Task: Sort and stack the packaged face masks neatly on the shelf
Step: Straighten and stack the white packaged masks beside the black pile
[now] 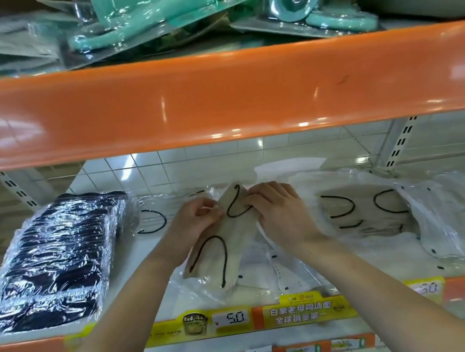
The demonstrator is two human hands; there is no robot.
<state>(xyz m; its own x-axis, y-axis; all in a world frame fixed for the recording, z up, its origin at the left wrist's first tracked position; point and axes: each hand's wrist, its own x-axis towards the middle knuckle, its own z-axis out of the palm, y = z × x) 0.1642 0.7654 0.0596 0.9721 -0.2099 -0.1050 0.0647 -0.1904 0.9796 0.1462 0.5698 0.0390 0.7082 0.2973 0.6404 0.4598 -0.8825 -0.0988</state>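
both hands work at the far end of a beige mask pkg (226, 241) w/ black ear loops, lying tilted mid-shelf on the white shelf (154, 257); left hand (196, 222) pinches its left edge, fingers curled; right hand (278, 211) grips the right edge near the top, fingers bent over the wrap; under it lie clear-wrapped white masks (280, 273); to the right, apart, a beige mask stack (365, 214) in plastic, w/ more white masks (441, 229) beside it; far left a neat stack of dark navy masks (55, 263); yellow price strip (239, 317) along the front edge reads 5.0; orange shelf (218, 97) above carries teal blister packs (153, 16).
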